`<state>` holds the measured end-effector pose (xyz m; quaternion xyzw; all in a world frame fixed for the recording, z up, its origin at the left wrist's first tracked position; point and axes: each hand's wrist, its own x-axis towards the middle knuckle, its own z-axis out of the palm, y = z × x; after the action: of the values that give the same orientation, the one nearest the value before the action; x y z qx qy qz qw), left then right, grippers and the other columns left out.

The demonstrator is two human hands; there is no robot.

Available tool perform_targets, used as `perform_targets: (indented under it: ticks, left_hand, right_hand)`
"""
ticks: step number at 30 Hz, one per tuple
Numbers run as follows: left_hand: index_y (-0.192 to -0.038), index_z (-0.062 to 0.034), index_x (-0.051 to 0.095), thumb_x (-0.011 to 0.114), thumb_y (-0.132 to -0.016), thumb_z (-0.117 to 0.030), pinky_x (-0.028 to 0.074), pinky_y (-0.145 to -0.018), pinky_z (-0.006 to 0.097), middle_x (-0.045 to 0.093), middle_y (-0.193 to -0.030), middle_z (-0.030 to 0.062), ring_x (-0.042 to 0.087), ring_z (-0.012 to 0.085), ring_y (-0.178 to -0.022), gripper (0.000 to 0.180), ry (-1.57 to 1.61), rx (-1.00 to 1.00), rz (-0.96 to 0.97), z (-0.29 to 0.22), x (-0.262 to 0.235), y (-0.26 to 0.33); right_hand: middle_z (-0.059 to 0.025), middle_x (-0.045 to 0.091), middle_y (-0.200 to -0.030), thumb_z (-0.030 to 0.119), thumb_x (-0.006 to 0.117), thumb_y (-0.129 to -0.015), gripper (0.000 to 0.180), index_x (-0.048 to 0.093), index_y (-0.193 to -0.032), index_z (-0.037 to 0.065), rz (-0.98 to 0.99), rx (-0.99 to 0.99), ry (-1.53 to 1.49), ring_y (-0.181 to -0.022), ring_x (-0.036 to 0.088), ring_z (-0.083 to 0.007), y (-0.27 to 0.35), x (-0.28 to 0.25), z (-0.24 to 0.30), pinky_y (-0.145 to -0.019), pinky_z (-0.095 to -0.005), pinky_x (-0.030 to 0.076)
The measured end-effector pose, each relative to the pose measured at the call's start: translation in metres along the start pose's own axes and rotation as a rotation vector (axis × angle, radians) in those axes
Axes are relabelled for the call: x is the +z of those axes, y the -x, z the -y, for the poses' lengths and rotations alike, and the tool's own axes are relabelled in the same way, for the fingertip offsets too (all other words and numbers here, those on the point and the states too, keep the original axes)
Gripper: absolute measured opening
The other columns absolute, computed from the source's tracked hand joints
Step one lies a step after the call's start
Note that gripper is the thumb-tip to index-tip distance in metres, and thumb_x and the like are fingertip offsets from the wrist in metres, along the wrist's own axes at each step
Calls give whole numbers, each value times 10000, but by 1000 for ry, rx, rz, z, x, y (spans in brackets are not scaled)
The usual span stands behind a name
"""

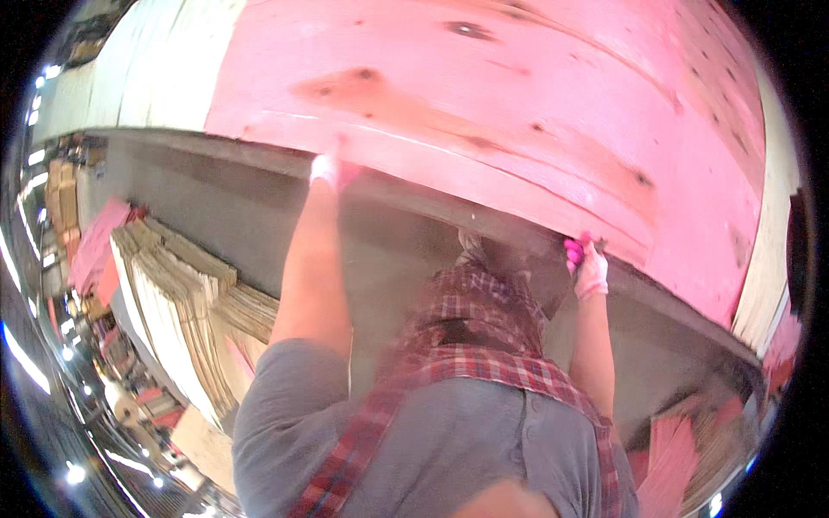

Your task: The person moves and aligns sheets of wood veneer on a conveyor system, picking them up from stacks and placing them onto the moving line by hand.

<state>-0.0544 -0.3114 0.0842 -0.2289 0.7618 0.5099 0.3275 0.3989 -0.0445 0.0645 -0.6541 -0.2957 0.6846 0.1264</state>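
A wide pink-stained wood sheet (484, 104) with dark knots lies in front of me, on a worktop whose near edge bows across the view. My left hand (332, 170), in a white and pink glove, touches the sheet's near edge; its fingers are smeared by motion against the pink. Farther right, my right hand (589, 266), gloved alike, is closed at the same near edge with its pink fingertips curled in. A small dark shape shows by those fingers, too unclear to name.
Pale wood sheets (164, 65) extend beyond the pink one at the left. A stack of thin wood sheets (186, 302) stands low at my left, with pink sheets (97, 246) behind it. More pink sheets (673, 453) are at the lower right. Grey floor (216, 207) shows below the worktop.
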Motion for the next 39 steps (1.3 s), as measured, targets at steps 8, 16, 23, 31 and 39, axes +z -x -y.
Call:
perform_targets:
  ticks: [8, 16, 23, 31, 39]
  left_hand:
    - [-1187, -115, 541, 419, -864, -537, 488, -747, 417, 585, -1083, 141, 608, 277, -880, 545, -417, -139, 38, -1, -18, -37]
    - [-1044, -134, 641, 410, -834, -576, 477, -722, 491, 647, -990, 70, 627, 243, -907, 541, -1785, 71, -55, -75, 6, 14]
    - [-1073, -123, 606, 580, -772, -350, 468, -845, 430, 612, -1054, 136, 592, 301, -975, 378, -1456, 747, 41, -41, 20, 48]
    - [-1004, -45, 619, 600, -637, -470, 368, -915, 431, 512, -1136, 229, 473, 335, -1079, 562, -1184, 901, 63, 76, 90, 130]
    - [-1140, -119, 556, 462, -805, -599, 446, -817, 406, 623, -954, 162, 594, 273, -910, 592, 424, 323, 272, 28, 34, 85]
  right_hand:
    - [-64, 659, -848, 361, 528, -885, 282, 564, -1061, 144, 35, 55, 74, -574, 566, -93, 0, -7, -7, -443, -215, 427]
    - [-56, 651, -788, 430, 634, -795, 367, 590, -947, 99, 130, 101, 109, -503, 526, -70, 10, -6, 25, -386, -193, 391]
    - [-58, 630, -791, 276, 575, -857, 206, 537, -983, 117, 398, 101, 64, -627, 571, -136, -12, -18, 28, -479, -243, 451]
    - [-94, 623, -784, 405, 463, -858, 491, 522, -1118, -8, 1079, -158, 861, -734, 561, -165, -68, -70, 41, -643, -305, 449]
    - [-120, 557, -1104, 242, 484, -906, 350, 500, -1150, -10, 613, -959, 518, -835, 554, -187, 113, 229, 33, -726, -298, 459]
